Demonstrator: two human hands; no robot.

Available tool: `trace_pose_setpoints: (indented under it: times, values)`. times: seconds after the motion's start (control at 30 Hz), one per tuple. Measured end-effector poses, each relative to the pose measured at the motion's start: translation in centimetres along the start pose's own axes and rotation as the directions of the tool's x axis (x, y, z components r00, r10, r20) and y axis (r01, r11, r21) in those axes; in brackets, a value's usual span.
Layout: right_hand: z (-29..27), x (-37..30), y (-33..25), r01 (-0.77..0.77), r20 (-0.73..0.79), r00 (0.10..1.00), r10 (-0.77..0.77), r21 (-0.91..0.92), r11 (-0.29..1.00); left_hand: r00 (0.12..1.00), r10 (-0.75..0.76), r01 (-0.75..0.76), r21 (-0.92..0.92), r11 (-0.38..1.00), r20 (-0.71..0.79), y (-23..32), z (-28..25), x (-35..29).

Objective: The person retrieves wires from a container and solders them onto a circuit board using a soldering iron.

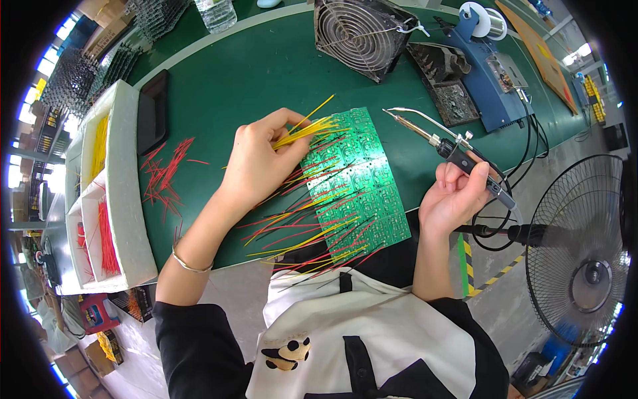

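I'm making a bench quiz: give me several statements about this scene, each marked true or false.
1. The left hand holds yellow wires at the green circuit board. True.
2. Both hands hold wires. False: the right hand holds a soldering iron.
3. The white tray keeps red and yellow wires in separate compartments. True.
4. All red wires are in the tray. False: loose red wires lie on the table.
5. The soldering iron touches the board. False: they are apart.

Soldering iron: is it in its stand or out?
Out: the right hand holds the soldering iron up, apart from the black stand.
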State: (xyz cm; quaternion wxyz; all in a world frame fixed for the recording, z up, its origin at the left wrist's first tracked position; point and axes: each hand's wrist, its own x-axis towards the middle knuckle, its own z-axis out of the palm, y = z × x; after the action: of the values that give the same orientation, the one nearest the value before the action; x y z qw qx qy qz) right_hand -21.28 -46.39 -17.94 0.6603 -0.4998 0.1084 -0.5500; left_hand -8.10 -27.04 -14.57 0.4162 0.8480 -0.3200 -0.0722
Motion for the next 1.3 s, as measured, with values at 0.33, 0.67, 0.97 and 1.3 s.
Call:
trace_pose_setpoints:
  times: [0.33,0.67,0.97,1.3]
  values:
    - [-1.6,-0.4,-1.0,-0.05,-0.022,0.998,0.051,0.062,0.997,0.938,0.02,0.138,0.427,0.894,-0.346,1.4,-6.5,-1.6]
    - [-0.6,-0.6,-1.4,-0.048,-0.043,0.998,0.052,0.077,0.996,0.746,0.662,-0.59,0.529,0.611,0.067,2.0,2.6,-3.3]
    - [-0.5,0.6,-1.5,-0.062,-0.051,0.997,0.063,0.016,0.998,0.832,0.554,-0.496,0.462,0.735,0.012,0.8,0.7,-1.1]
    - [0.3,0.0,-0.1,-0.145,0.134,0.979,0.153,-0.07,0.987,0.823,0.561,-0.513,0.307,0.802,-0.089,-0.9,1.3,-0.5]
